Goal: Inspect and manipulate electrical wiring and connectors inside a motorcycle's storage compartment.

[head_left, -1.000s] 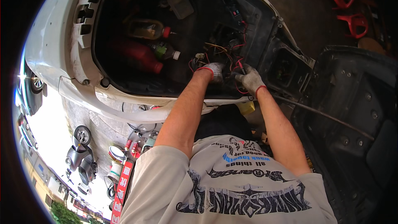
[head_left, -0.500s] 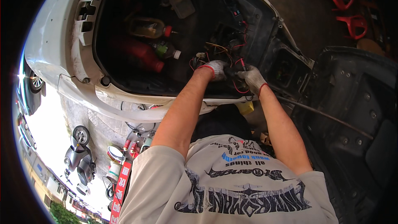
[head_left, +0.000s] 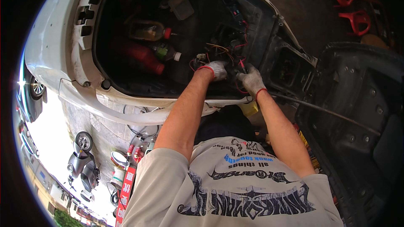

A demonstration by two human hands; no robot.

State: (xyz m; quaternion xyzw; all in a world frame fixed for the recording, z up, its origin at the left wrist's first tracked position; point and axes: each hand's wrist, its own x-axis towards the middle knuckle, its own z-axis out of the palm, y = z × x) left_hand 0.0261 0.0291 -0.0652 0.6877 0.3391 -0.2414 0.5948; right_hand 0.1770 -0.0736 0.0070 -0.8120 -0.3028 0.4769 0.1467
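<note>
Both my hands wear pale work gloves with red cuffs and work inside the dark storage bay (head_left: pixel 139 85) of a white scooter. My right hand (head_left: pixel 253 80) pinches a red test probe (head_left: pixel 242 64), its tip pointing away from me. Beside it, my left hand (head_left: pixel 217 70) has its fingers curled into shadow; whatever they grip is hidden. Yellowish wires (head_left: pixel 218 47) and a pale connector (head_left: pixel 201 56) lie just beyond the left hand. A red test lead (head_left: pixel 245 33) runs up to a dark handheld meter (head_left: pixel 232 8) lying at the far right of the bay.
Bottles lie at the bay's left: one with yellowish liquid (head_left: pixel 147 30), a red one (head_left: pixel 141 56) and a white-capped one (head_left: pixel 165 52). Beyond them sits a translucent box (head_left: pixel 181 6). An upturned black seat (head_left: pixel 353 88) and a thin rod (head_left: pixel 324 110) flank my right arm.
The view has shifted slightly. Both hands stay close together at the wires, and the right hand still grips the probe with little visible movement.
</note>
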